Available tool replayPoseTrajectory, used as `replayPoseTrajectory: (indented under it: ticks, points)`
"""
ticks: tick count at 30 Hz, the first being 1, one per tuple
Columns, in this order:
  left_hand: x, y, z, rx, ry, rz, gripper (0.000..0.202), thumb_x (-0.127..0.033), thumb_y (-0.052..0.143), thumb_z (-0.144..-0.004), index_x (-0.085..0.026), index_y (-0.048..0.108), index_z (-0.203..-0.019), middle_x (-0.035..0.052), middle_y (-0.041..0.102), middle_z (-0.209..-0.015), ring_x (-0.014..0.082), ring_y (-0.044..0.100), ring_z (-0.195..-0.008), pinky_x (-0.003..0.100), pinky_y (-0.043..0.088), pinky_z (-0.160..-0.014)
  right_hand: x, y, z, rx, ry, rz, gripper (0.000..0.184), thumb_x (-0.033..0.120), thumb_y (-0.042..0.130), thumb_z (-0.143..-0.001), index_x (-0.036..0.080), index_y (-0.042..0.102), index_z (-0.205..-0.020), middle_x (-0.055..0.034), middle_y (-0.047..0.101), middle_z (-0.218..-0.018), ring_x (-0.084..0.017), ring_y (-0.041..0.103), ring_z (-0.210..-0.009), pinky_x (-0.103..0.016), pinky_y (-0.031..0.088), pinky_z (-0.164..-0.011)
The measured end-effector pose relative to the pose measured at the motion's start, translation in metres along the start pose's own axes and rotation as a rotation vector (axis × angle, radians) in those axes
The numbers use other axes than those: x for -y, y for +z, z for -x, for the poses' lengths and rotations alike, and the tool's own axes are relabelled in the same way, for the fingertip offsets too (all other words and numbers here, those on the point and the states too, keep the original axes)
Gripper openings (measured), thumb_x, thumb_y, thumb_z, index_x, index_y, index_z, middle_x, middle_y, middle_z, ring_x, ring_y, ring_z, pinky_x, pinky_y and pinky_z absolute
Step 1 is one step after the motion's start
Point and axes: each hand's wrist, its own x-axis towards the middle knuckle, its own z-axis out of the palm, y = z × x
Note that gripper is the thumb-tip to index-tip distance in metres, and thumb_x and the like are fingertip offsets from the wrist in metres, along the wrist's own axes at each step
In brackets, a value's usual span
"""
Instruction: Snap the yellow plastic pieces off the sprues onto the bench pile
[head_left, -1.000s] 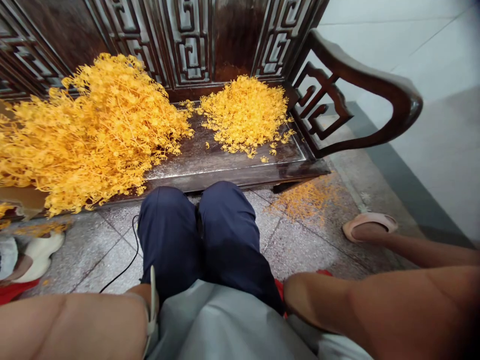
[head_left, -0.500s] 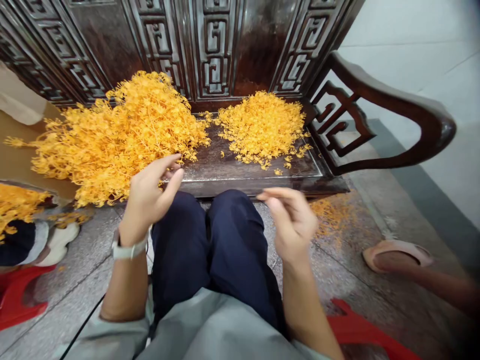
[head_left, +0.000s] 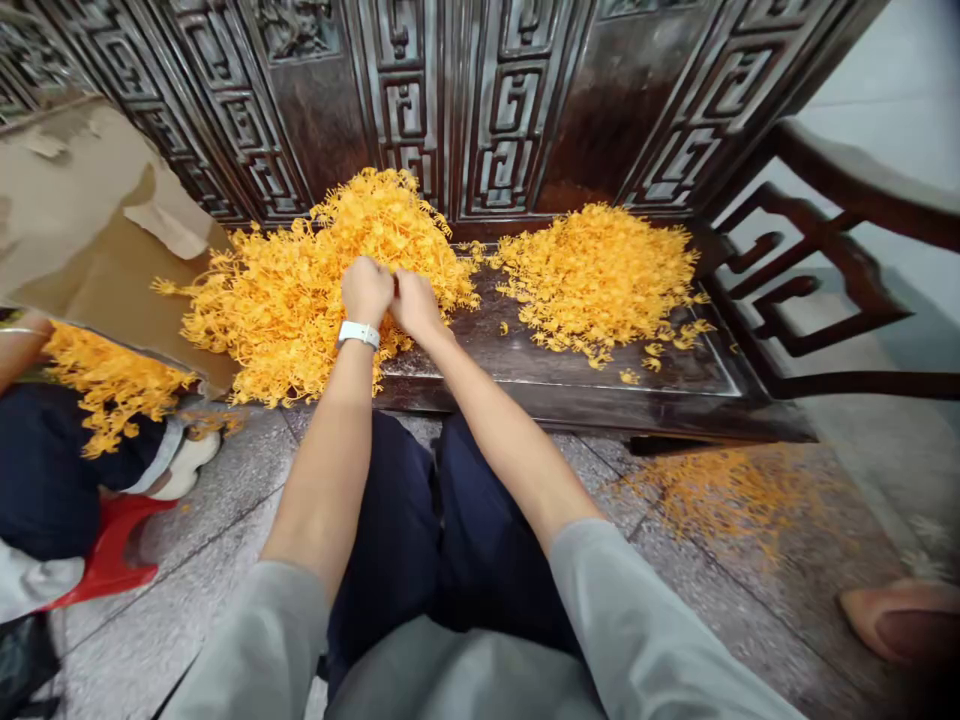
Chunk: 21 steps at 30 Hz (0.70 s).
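Observation:
A large heap of small orange-yellow branching plastic sprigs [head_left: 300, 310] lies on the dark wooden bench seat [head_left: 570, 375], with a second, flatter heap [head_left: 596, 280] to its right. My left hand [head_left: 367, 290], with a white watch strap [head_left: 358, 335] on its wrist, presses into the larger heap. My right hand [head_left: 416, 305] sits against it, knuckles up. Both hands look closed on a tangle of sprigs, and the fingertips are hidden.
A carved dark wooden backrest [head_left: 480, 110] and a lattice armrest [head_left: 810, 270] bound the seat. A cardboard sheet [head_left: 97, 220] at left holds more sprigs. A nearby person's dark-trousered leg [head_left: 45, 460] and a red stool [head_left: 105, 560] are at lower left. Sprigs lie scattered on the floor [head_left: 727, 495].
Both hands have moved forward from above my knees into the larger heap and come together. The view has shifted, showing more of the backrest and cardboard sheet.

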Motion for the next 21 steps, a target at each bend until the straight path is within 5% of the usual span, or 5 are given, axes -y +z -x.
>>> replayPoseTrajectory:
  ticks: [5,9,14,17,21]
  points:
    - [0.021,0.000,-0.001,0.056,0.116,0.250,0.016,-0.020,0.057,-0.093,-0.021,0.062,-0.078,0.0087,0.071,-0.085,0.0230,0.065,-0.088,0.038,0.050,-0.086,-0.006,0.014,0.020,-0.012,-0.004,-0.121,0.012,0.018,0.055,-0.100,0.020,0.066,-0.096,-0.0106,0.075,-0.100,-0.026,0.063,-0.092,-0.039,0.049,-0.090]
    - [0.037,0.005,-0.006,-0.113,0.064,0.152,0.016,-0.021,0.057,-0.098,-0.019,0.069,-0.109,0.0156,0.075,-0.117,0.0290,0.067,-0.115,0.044,0.048,-0.106,-0.005,0.008,0.010,-0.121,0.022,-0.149,0.011,0.018,0.052,-0.103,0.020,0.062,-0.101,-0.0123,0.070,-0.110,-0.027,0.061,-0.107,-0.044,0.049,-0.104]
    - [0.041,0.017,-0.002,-0.128,0.107,-0.013,0.038,-0.024,0.058,-0.099,-0.013,0.068,-0.134,0.0254,0.066,-0.141,0.0390,0.056,-0.142,0.057,0.036,-0.126,-0.002,-0.009,-0.044,-0.271,-0.011,-0.050,0.026,0.014,0.047,-0.106,0.014,0.060,-0.129,-0.0206,0.055,-0.144,-0.042,0.040,-0.146,-0.073,0.029,-0.120]
    - [0.030,0.025,0.002,-0.183,0.086,0.078,0.054,-0.032,0.058,-0.100,-0.015,0.058,-0.151,0.0256,0.056,-0.157,0.0414,0.045,-0.154,0.060,0.030,-0.131,0.001,-0.022,-0.067,-0.177,0.047,0.081,0.021,0.006,0.053,-0.099,0.013,0.067,-0.114,-0.0186,0.064,-0.134,-0.044,0.043,-0.143,-0.074,0.030,-0.116]
    - [0.016,0.035,0.003,-0.078,0.088,0.231,0.076,-0.045,0.053,-0.102,-0.012,0.035,-0.168,0.0274,0.039,-0.174,0.0419,0.036,-0.164,0.062,0.020,-0.136,-0.005,-0.035,-0.075,-0.111,0.097,-0.023,0.015,0.005,0.059,-0.091,0.017,0.067,-0.094,-0.0101,0.072,-0.109,-0.035,0.059,-0.123,-0.060,0.042,-0.111]
